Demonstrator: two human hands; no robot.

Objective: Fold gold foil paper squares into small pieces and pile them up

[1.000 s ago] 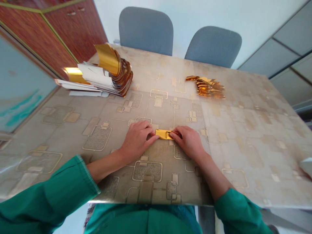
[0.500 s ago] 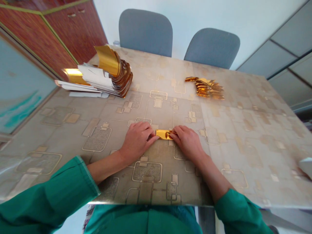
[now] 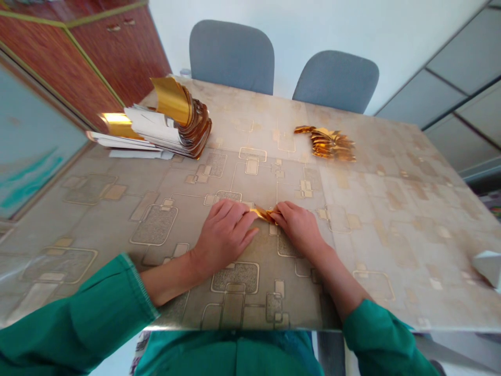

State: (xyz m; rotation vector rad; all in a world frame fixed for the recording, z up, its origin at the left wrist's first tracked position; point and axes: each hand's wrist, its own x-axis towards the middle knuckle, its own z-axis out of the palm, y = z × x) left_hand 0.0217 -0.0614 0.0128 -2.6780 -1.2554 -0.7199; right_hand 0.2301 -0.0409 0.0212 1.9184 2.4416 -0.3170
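Between my two hands, just above or on the tabletop, is a small folded strip of gold foil paper (image 3: 263, 213), now narrow and twisted-looking. My left hand (image 3: 226, 230) grips its left end with the fingers curled over it and the thumb a little lower. The right end is pinched by my right hand (image 3: 298, 224), whose thumb and fingers cover part of it. Farther back on the right lies a row of folded gold foil pieces (image 3: 332, 143), overlapping one another. At the back left rises a bent stack of gold foil sheets with white backs (image 3: 172, 117).
The patterned tablecloth (image 3: 156, 224) covers the table. Two grey-blue chairs (image 3: 231, 57) stand against its far side. A white object (image 3: 488, 267) sits at the right edge. Behind the left corner is a reddish wooden cabinet (image 3: 117, 52).
My left hand has turned over the strip, knuckles now higher. The strip has gone from lying flat and broad to tilted and narrow. My right hand keeps its pinch.
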